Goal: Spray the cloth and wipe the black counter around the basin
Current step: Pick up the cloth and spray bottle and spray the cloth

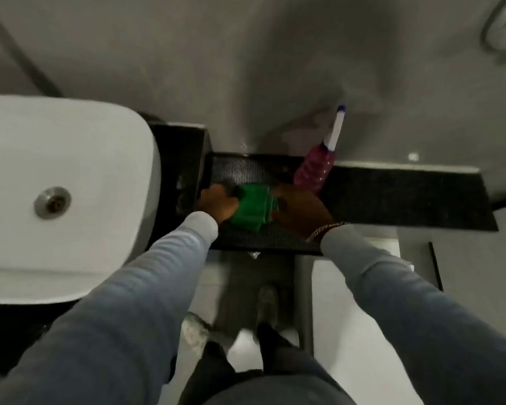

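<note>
A green cloth (253, 207) lies bunched on the black counter (398, 197) just right of the white basin (62, 182). My left hand (218, 204) grips the cloth's left side. My right hand (300, 213) holds its right side, a chain bracelet on the wrist. A spray bottle (313, 168) with pink liquid and a white-and-blue nozzle stands on the counter against the wall, right behind my right hand.
The basin's metal drain (52, 203) shows at the left. A grey wall (246, 68) rises behind the counter. Below the counter's front edge are the pale floor (342, 317) and my shoes (268, 302).
</note>
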Demonstrator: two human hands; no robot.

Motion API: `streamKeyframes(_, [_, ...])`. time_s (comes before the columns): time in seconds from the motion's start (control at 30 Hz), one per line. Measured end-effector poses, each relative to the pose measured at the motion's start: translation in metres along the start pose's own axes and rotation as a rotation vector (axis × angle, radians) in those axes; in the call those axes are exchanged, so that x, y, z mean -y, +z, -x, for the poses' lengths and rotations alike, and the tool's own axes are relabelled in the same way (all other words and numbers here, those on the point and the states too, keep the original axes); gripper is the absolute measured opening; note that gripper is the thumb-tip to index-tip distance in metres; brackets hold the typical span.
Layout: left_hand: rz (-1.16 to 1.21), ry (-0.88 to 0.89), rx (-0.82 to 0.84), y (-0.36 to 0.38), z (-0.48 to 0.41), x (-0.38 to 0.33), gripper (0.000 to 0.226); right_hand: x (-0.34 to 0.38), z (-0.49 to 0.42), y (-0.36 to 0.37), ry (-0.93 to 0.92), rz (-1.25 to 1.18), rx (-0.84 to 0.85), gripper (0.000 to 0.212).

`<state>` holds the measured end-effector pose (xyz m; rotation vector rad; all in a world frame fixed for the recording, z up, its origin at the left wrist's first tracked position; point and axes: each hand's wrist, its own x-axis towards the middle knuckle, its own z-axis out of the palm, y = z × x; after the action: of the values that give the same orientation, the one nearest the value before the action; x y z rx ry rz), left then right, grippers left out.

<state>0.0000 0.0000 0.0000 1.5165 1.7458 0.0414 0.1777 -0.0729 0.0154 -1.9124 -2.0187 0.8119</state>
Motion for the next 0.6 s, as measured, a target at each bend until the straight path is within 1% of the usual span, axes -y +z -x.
streamKeyframes(0.07, [0.130,-0.171,0.062,0.015,-0.010,0.005,0.053,-0.021,-0.005,0.003,0.029,-0.043,-0.176,0.033])
streamKeyframes(0.1, [0.279,-0.262,0.094,0.025,-0.012,0.009,0.060,-0.032,-0.005,0.005,0.097,-0.063,-0.280,0.031])
streamKeyframes(0.13, [0.437,-0.345,0.123,0.032,-0.013,0.009,0.066,-0.037,-0.004,0.000,0.198,-0.103,-0.433,0.028])
streamKeyframes(0.17, [0.557,-0.418,0.145,0.045,-0.016,0.009,0.071,-0.048,-0.006,-0.005,0.284,-0.192,-0.583,0.025])
streamKeyframes(0.2, [0.645,-0.467,0.161,0.052,-0.016,0.005,0.077,-0.053,-0.009,-0.014,0.340,-0.288,-0.713,0.030])
streamKeyframes(0.23, [0.685,-0.494,0.170,0.060,-0.019,0.004,0.082,-0.062,-0.015,-0.021,0.360,-0.356,-0.796,0.041])
streamKeyframes(0.3, [0.678,-0.459,0.112,0.073,-0.025,0.002,0.086,-0.080,-0.036,-0.036,0.390,-0.398,-0.810,0.069])
streamKeyframes(0.33, [0.662,-0.425,0.062,0.079,-0.027,0.003,0.085,-0.087,-0.047,-0.042,0.383,-0.406,-0.783,0.077])
streamKeyframes(0.37, [0.657,-0.402,0.018,0.084,-0.028,0.003,0.082,-0.094,-0.059,-0.047,0.351,-0.427,-0.753,0.080])
streamKeyframes(0.43, [0.648,-0.386,-0.044,0.088,-0.026,0.004,0.073,-0.100,-0.077,-0.052,0.271,-0.440,-0.685,0.079])
streamKeyframes(0.47, [0.652,-0.372,-0.062,0.087,-0.026,0.004,0.063,-0.101,-0.085,-0.053,0.249,-0.434,-0.654,0.077])
streamKeyframes(0.5, [0.682,-0.348,-0.064,0.086,-0.027,0.004,0.049,-0.105,-0.090,-0.051,0.240,-0.433,-0.636,0.075])
streamKeyframes(0.53, [0.753,-0.330,-0.065,0.083,-0.027,0.003,0.031,-0.107,-0.094,-0.049,0.228,-0.416,-0.635,0.072])
streamKeyframes(0.57, [0.840,-0.316,-0.061,0.078,-0.026,0.000,0.020,-0.108,-0.096,-0.046,0.216,-0.403,-0.650,0.068])
streamKeyframes(0.6, [0.921,-0.306,-0.049,0.072,-0.024,-0.004,0.019,-0.107,-0.097,-0.045,0.203,-0.395,-0.669,0.063])
